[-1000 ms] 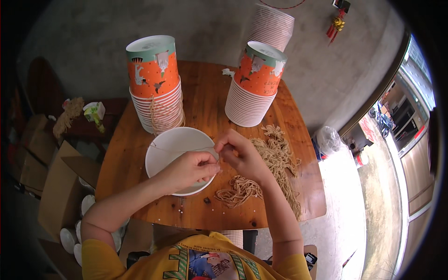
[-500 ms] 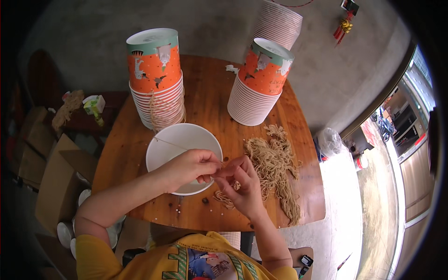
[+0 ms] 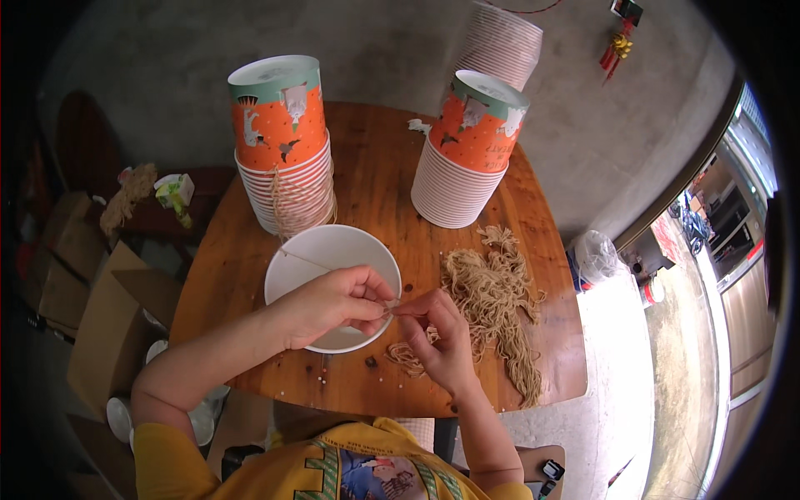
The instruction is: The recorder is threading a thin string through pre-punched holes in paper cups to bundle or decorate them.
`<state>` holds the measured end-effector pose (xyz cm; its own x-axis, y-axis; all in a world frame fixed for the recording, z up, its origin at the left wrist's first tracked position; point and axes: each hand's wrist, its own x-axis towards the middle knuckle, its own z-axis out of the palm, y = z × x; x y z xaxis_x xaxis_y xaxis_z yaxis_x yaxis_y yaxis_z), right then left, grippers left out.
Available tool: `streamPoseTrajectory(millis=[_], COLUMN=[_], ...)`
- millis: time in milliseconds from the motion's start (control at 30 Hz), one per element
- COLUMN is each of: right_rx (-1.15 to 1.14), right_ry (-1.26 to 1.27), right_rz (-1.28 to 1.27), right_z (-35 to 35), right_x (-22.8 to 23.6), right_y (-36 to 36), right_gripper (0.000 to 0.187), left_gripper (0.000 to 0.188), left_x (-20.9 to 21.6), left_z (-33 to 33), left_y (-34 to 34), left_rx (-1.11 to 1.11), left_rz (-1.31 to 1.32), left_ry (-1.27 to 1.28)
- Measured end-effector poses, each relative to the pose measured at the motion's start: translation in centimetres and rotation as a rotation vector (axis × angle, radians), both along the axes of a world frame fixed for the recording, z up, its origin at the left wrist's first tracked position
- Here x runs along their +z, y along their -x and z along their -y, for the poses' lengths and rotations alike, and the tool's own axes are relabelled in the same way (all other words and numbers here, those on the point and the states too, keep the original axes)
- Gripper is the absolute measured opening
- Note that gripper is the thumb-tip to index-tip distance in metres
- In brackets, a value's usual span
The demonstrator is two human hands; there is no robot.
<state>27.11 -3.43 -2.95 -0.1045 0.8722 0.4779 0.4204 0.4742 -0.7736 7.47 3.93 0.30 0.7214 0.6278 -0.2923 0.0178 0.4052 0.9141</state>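
Over the right part of a white paper tub (image 3: 287, 250), my two hands meet fingertip to fingertip. A thin tan string (image 3: 305, 260) runs across the tub from the left stack of tubs (image 3: 283, 133) to my left hand (image 3: 337, 304), which is closed on it. My right hand (image 3: 437, 333) pinches at the same spot, seemingly on the string's end; the fingers cover the detail. Close to the right hand lies a tangled heap of tan string (image 3: 492, 292). More tan string is looped round the left stack.
A second stack of orange-patterned tubs (image 3: 467, 150) stands at the back right of the wooden table (image 3: 375, 167), with a taller white stack (image 3: 504, 42) behind. Small white bits lie near the front edge. An open cardboard box (image 3: 104, 325) with white tubs sits at the left.
My left fingers have spread slightly, and the right hand's thumb and index now pinch closer against the left fingertips. The whole view has shifted a little.
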Motion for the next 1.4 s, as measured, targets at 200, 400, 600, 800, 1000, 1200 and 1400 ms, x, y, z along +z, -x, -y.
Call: streamPoseTrajectory(millis=[200,400,600,800,1000,1200,1400], right_rx=[-0.026,-0.099,-0.128,-0.169,-0.162,-0.165,-0.19], right_ry=[0.049,0.014,-0.009,-0.006,-0.01,-0.086,-0.222], right_rz=[-0.045,0.069,0.06,0.031,0.041,0.153,0.32], right_z=[-0.4,-0.4,-0.3,-0.3,-0.2,-0.1,0.3], right_x=[0.0,0.3,0.2,-0.5,-0.7,-0.1,0.2], right_y=[0.0,0.7,1.2,1.3,1.2,1.1,0.9], right_gripper=[0.007,0.013,0.013,0.014,0.013,0.015,0.02], left_gripper=[0.026,0.027,0.026,0.018,0.015,0.013,0.009], left_x=[0.3,-0.4,-0.1,0.5,0.0,0.0,0.8], left_z=[1.0,1.9,2.0,2.2,1.8,1.7,1.9], left_y=[-0.4,-0.8,-0.3,0.3,0.5,-0.2,-0.6], left_rx=[0.071,0.101,0.096,0.015,0.021,0.043,0.046], left_rz=[-0.03,-0.106,-0.176,-0.326,-0.267,-0.315,-0.351], left_ry=[-0.092,-0.419,-0.666,-0.789,-0.795,-0.709,-0.669])
